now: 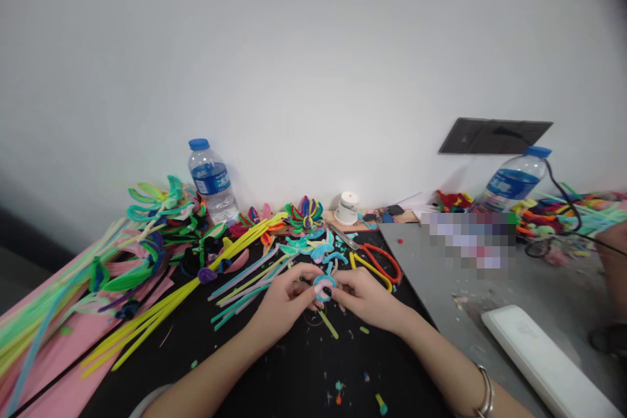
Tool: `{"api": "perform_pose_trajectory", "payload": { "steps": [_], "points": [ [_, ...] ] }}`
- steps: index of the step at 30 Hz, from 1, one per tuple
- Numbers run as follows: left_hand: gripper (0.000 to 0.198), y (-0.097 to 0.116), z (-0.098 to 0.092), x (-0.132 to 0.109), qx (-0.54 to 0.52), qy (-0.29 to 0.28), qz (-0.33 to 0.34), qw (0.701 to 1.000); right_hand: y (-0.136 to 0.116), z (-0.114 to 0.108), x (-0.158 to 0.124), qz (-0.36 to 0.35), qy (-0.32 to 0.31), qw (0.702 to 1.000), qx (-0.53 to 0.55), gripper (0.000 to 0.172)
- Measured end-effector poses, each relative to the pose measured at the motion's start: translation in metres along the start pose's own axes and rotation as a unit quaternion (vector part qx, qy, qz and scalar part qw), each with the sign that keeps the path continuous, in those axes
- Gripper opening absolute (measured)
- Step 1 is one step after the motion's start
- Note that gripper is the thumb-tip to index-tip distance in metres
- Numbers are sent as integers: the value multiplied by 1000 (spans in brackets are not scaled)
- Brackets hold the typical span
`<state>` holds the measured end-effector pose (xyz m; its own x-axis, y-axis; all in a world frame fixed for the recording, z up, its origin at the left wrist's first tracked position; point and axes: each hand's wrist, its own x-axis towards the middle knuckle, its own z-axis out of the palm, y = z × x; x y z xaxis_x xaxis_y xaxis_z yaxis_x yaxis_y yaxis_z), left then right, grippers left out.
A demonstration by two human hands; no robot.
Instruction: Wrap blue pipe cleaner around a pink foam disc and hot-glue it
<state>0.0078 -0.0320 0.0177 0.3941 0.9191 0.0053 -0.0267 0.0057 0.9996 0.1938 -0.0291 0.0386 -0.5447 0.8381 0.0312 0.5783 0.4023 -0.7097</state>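
Note:
Between my two hands is a small round pipe-cleaner piece [324, 287], blue at the rim with a pale pink middle and a dark spot. My left hand [292, 290] pinches its left edge between thumb and fingers. On the opposite edge, my right hand [361, 294] grips with thumb and fingertips. Just beyond the hands lie teal and light-blue pipe-cleaner shapes [308, 245]. Scissors [377, 261] with red and yellow handles rest beside my right hand. A short yellow-green strip [328, 324] lies below the held piece.
Loose pipe cleaners [245, 287] and long yellow stems [161, 313] spread to the left. Pipe-cleaner flowers [304, 214], a water bottle [211, 183] and a white tub [347, 209] line the wall. At right are another bottle [514, 179], a white case [548, 359] and another person's arm [614, 268].

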Motion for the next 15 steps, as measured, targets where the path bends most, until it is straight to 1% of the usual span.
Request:
{"api": "perform_pose_trajectory", "payload": {
  "steps": [7,15],
  "points": [
    [20,-8,-1,2,-9,4,9,1000,0,1,0,-8,0,1000,1,27],
    [20,-6,0,1,-3,7,2,1000,-1,2,0,-7,-1,1000,10,27]
  ]
}}
